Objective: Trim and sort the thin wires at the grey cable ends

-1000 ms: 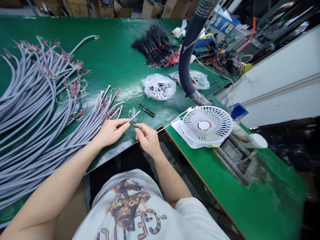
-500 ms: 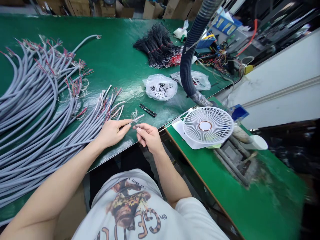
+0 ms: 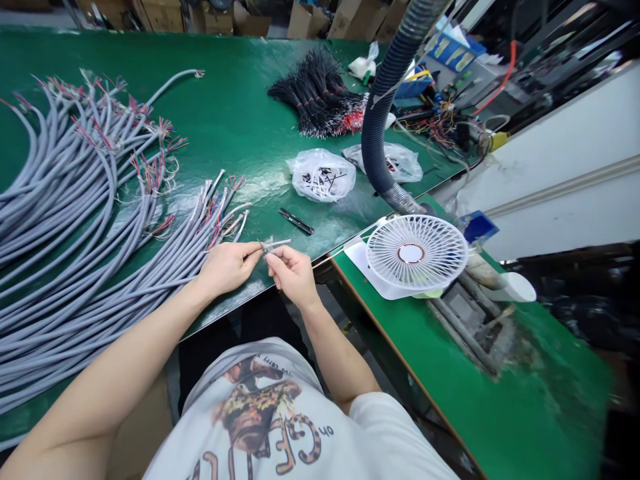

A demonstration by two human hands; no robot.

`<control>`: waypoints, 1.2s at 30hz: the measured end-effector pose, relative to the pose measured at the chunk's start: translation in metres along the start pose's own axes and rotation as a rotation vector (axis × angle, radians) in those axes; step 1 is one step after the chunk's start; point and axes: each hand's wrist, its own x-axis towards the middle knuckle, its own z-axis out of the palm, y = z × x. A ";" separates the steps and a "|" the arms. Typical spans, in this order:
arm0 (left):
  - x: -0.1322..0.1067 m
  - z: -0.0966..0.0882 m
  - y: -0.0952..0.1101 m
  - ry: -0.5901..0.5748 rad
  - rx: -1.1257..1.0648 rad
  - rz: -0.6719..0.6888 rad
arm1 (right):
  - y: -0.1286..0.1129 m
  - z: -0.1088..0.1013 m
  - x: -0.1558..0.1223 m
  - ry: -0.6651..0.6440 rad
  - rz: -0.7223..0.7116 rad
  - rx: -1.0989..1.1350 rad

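Observation:
My left hand [image 3: 230,267] pinches the end of a grey cable between thumb and fingers at the table's front edge. Frayed shield strands and a whitish inner core [image 3: 280,243] stick out past its fingertips to the right. Close against that end, my right hand [image 3: 293,270] is closed in a pinch among the strands. Something thin and dark shows at its fingertips, too small to name. Just beyond the hands lies a pair of black thread snips [image 3: 296,221]. To the left spread many grey cables [image 3: 125,293] with stripped ends showing red, blue and white wires.
Two plastic bags, the nearer bag [image 3: 323,175] holding small black pieces, lie past the snips. Bundled black wires [image 3: 320,93] sit farther back. A ribbed hose [image 3: 377,127] hangs down on the right, above a white fan [image 3: 417,257] on the side table [image 3: 540,400].
My right hand has moved slightly left and up, closer to my left hand. The strands, fanned upward before, now lie lower and closer to the core.

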 end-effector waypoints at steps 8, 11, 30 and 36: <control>0.001 0.002 -0.002 0.155 -0.149 0.024 | -0.018 0.002 -0.011 -0.009 -0.053 -0.070; 0.003 0.006 -0.003 0.291 -0.226 0.139 | -0.021 0.001 -0.007 -0.026 -0.051 -0.072; 0.008 0.008 -0.003 0.287 -0.908 -0.153 | -0.028 -0.005 -0.011 -0.096 -0.179 -0.309; 0.006 0.013 -0.004 0.272 -0.855 -0.109 | -0.023 -0.004 -0.005 -0.090 -0.200 -0.301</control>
